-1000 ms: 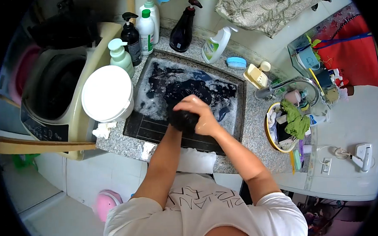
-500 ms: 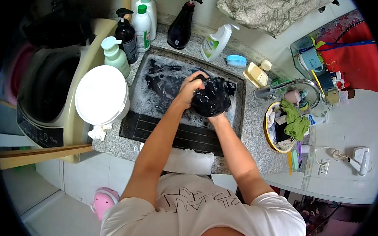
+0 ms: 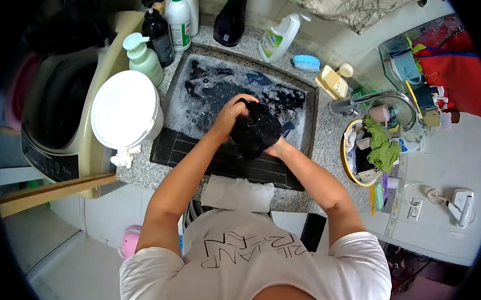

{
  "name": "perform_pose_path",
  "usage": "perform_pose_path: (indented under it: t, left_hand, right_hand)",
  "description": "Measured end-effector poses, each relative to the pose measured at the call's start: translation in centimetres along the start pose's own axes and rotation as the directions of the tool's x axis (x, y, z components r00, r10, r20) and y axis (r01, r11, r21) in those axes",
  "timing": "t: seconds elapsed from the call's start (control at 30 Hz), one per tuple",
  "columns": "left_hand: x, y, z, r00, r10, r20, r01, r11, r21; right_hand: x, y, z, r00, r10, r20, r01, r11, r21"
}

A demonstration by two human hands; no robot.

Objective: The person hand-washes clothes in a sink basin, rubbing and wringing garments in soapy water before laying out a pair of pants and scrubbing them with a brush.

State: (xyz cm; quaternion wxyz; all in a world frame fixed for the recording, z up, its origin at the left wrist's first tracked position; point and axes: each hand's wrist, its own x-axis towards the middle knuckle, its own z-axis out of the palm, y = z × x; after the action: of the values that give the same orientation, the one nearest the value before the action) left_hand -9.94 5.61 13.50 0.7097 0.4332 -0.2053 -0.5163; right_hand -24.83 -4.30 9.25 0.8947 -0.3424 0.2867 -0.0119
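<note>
Two bare hands are at work over a sink [image 3: 313,120]. Leftmost stand a washing machine [image 3: 119,48] and a white bucket [image 3: 123,109], the latter by the sink's left edge. The left hand [image 3: 229,115] has its grip clamped on a bunched black cloth [image 3: 256,130], above the sink's near part; the right hand [image 3: 278,147] supports its lower right side, its fingers mostly hidden. That cloth looks wet and is only partway handled, I judge; more dark cloth [image 3: 284,100] lies in the suds. Right of the sink, a basin [image 3: 346,161] on the desk [image 3: 330,167] holds a green cloth [image 3: 381,146] and other pieces, outside the water.
</note>
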Motion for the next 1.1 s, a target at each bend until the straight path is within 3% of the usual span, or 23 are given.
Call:
perform_pose_path:
  t: [0.07, 0.1, 0.13, 0.2, 0.23, 0.27, 0.4, 0.47, 0.67, 0.8, 0.87, 0.93, 1.1]
  left_hand:
    - [-1.5, -1.6, 0.4, 0.991, 0.124, 0.049, -0.13, 0.983, 0.128]
    - [-2.2, -1.8, 0.7, 0.996, 0.086, 0.031, -0.091, 0.959, 0.268]
    - [-2.5, -2.0, 1.0, 0.995, 0.092, 0.045, -0.103, 0.914, 0.393]
    - [-3.3, -2.2, 2.1, 0.985, 0.15, 0.09, -0.171, 0.719, 0.674]
    - [-3.8, -2.6, 2.7, 0.971, 0.21, 0.118, -0.222, 0.587, 0.779]
    - [-4.3, -2.9, 3.1, 0.971, 0.196, 0.135, -0.22, 0.517, 0.827]
    - [-5.4, -4.5, 3.7, 0.953, 0.227, 0.198, -0.274, 0.379, 0.884]
    - [-5.4, -4.2, 3.9, 0.951, 0.167, 0.258, -0.288, 0.187, 0.939]
    - [-6.0, -4.6, 4.9, 0.95, 0.148, 0.274, -0.288, 0.088, 0.953]
    - [-5.8, -4.6, 4.2, 0.942, 0.192, 0.274, -0.294, 0.079, 0.953]
    - [-6.2, -4.7, 3.1, 0.942, 0.311, 0.124, -0.233, 0.344, 0.909]
    - [-7.1, -3.4, 2.2, 0.996, 0.085, -0.015, -0.036, 0.569, 0.822]
    - [-7.6, 2.6, 1.3, 0.922, 0.341, -0.184, -0.205, 0.832, 0.515]
  right_hand:
    - [-0.4, 1.0, -0.1, 1.0, 0.005, 0.015, -0.005, 1.0, -0.02]
    - [-0.3, 1.6, -0.5, 0.994, -0.061, 0.086, 0.072, 0.988, -0.134]
    - [-0.4, 2.4, -1.0, 0.995, -0.054, 0.087, 0.065, 0.989, -0.13]
    - [-0.1, 3.8, -2.6, 0.998, 0.057, -0.036, -0.058, 0.998, -0.039]
    - [0.4, 4.5, -3.2, 0.992, 0.12, 0.029, -0.123, 0.978, 0.17]
    - [-0.1, 5.4, -3.9, 0.976, 0.158, -0.151, -0.168, 0.984, -0.052]
    - [-0.1, 7.5, -4.2, 0.969, 0.188, -0.163, -0.207, 0.972, -0.109]
    - [0.2, 8.1, -4.4, 0.969, 0.192, -0.159, -0.211, 0.97, -0.117]
    - [0.2, 8.4, -4.8, 0.97, 0.198, -0.141, -0.219, 0.963, -0.155]
    - [-0.2, 7.3, -4.3, 0.976, 0.174, -0.129, -0.199, 0.957, -0.213]
    - [-0.9, 5.9, -4.1, 0.981, 0.152, -0.119, -0.177, 0.956, -0.235]
    - [-1.4, 4.1, -2.9, 0.989, 0.12, -0.09, -0.138, 0.96, -0.242]
    - [-3.1, -3.6, 5.2, 0.999, -0.042, -0.031, 0.038, 0.993, -0.112]
